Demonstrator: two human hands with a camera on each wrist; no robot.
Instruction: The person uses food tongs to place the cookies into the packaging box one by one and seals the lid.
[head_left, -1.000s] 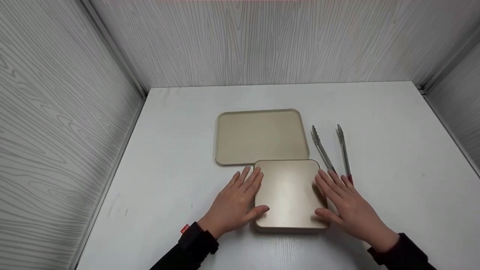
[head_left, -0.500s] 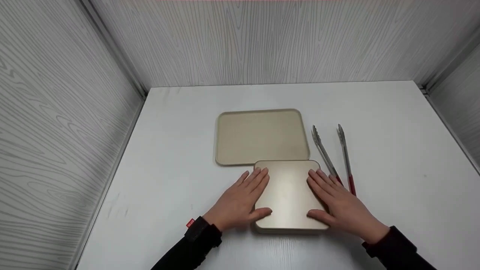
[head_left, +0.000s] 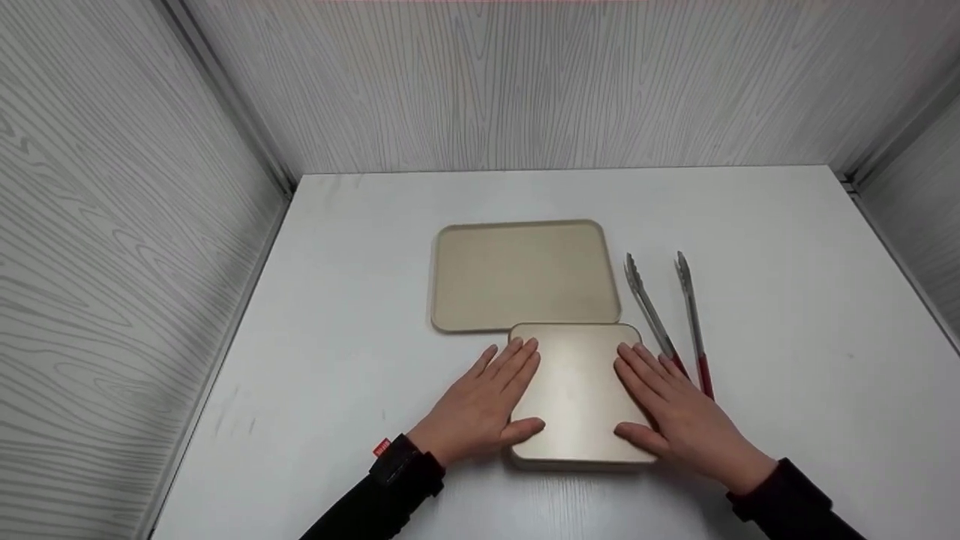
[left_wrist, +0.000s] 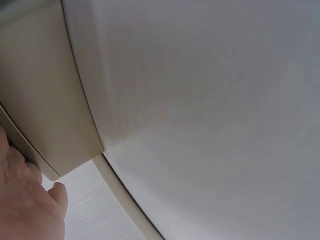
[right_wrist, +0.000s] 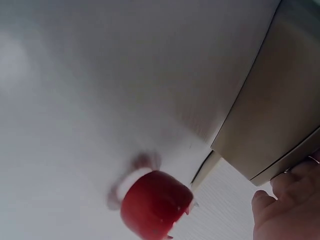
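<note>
A closed gold metal box with rounded corners sits at the front of the white table. My left hand lies flat on the left edge of its lid, fingers straight, thumb on the top. Mirroring it, my right hand rests on the lid's right edge with straight fingers. In the left wrist view the box's side wall shows beside the fingers. The right wrist view shows the box wall and the red handle end of the tongs. Whatever the box contains is hidden.
Behind the box lies a shallow gold tray, close to the box's back edge. Metal tongs with red handles lie spread on the right, their handles partly under the right hand. Wood-grain panels enclose the table at the back and sides.
Both hands have moved inward from the box's sides onto the lid and settled there. Over the last half second they hardly move. The box, tray and tongs stay put.
</note>
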